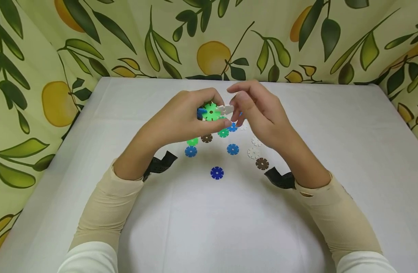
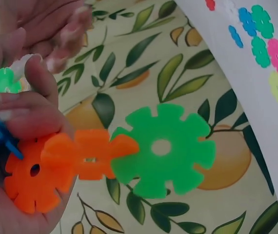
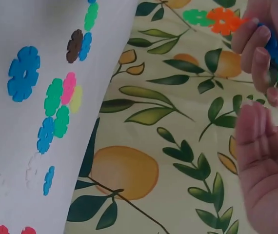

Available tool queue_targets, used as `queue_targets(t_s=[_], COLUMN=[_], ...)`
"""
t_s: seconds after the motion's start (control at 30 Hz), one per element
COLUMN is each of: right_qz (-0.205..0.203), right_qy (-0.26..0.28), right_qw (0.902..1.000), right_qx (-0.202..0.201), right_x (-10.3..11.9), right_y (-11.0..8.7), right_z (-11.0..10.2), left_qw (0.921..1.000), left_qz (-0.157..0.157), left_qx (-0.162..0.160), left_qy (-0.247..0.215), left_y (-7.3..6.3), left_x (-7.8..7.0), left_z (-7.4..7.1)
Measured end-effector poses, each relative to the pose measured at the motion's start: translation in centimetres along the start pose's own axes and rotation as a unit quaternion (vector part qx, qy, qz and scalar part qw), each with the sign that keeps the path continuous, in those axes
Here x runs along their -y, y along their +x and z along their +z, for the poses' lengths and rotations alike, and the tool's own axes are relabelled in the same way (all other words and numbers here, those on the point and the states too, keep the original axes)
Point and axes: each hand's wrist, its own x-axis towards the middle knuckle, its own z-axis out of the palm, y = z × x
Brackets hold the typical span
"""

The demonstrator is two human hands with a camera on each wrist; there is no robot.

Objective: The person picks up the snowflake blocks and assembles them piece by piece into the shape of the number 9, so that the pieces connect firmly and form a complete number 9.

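My left hand (image 1: 176, 119) grips a joined chain of notched plastic discs. Between its thumb and fingers in the head view show a light green disc (image 1: 211, 106), a white disc (image 1: 224, 110) standing out to the right and a blue disc (image 1: 201, 113). The left wrist view shows more of the chain: orange discs (image 2: 91, 139) run out from the palm to a large green disc (image 2: 190, 151) at the free end. My right hand (image 1: 265, 113) hovers beside the white disc, fingers loosely bent, fingertips close to its outer edge and no disc visibly pinched.
Loose discs lie on the white table (image 1: 209, 227) beneath and in front of the hands, among them a dark blue disc (image 1: 217, 173), a brown disc (image 1: 262, 163) and a blue disc (image 1: 233, 149). A leaf-and-fruit patterned cloth (image 1: 161, 34) borders the table's far edge.
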Motion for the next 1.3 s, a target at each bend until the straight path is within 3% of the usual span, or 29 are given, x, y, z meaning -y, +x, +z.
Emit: queue_targets(t_s=[0.1, 0.17, 0.23, 0.3, 0.37, 0.43, 0.53, 0.73, 0.83, 0.93, 1.03, 1.17, 1.3], right_qz=[0.107, 0.141, 0.146, 0.145, 0.157, 0.162, 0.163, 0.177, 0.189, 0.198, 0.203, 0.176, 0.103], right_qy=[-0.058, -0.121, -0.174, -0.193, -0.191, -0.189, -0.199, -0.211, -0.197, -0.182, -0.181, -0.197, -0.21], right_qw=[0.9887, 0.9651, 0.933, 0.9051, 0.8838, 0.8698, 0.8588, 0.8487, 0.8434, 0.844, 0.8564, 0.8904, 0.9378], right_qx=[0.088, 0.184, 0.279, 0.35, 0.398, 0.426, 0.443, 0.452, 0.463, 0.464, 0.439, 0.371, 0.257], right_x=[-0.7, -1.1, -1.5, -1.9, -2.0, -2.0, -1.8, -1.6, -1.6, -1.5, -1.3, -0.8, -0.3], right_y=[-0.2, -0.3, -0.4, -0.7, -1.1, -1.4, -1.8, -1.9, -1.8, -1.5, -1.1, -0.5, -0.1], right_z=[0.0, 0.5, 1.3, 2.4, 3.3, 4.2, 5.1, 6.0, 5.7, 4.8, 3.3, 0.7, -1.7], left_qw=[0.9998, 0.9992, 0.9984, 0.998, 0.9979, 0.9977, 0.9958, 0.9816, 0.977, 0.9748, 0.9734, 0.9699, 0.9664], left_qz=[0.011, 0.021, 0.027, 0.024, 0.02, 0.015, 0.012, 0.006, -0.003, 0.011, 0.028, 0.039, 0.037], left_qx=[-0.016, -0.029, -0.038, -0.041, -0.039, -0.034, -0.023, -0.003, -0.005, -0.017, -0.041, -0.081, -0.105], left_qy=[-0.007, -0.019, -0.033, -0.041, -0.047, -0.058, -0.088, -0.191, -0.213, -0.222, -0.224, -0.226, -0.232], left_y=[0.1, 0.1, 0.2, 0.4, 0.6, 0.7, 0.7, 0.6, 0.6, 0.7, 0.8, 0.8, 0.8], left_x=[0.4, 0.7, 0.9, 1.0, 1.1, 1.2, 1.1, 0.9, 0.9, 0.9, 1.0, 1.1, 1.1], left_z=[-0.4, -0.6, -0.7, -0.7, -0.7, -0.7, -0.7, -0.7, -0.7, -0.5, -0.4, -0.4, -0.4])
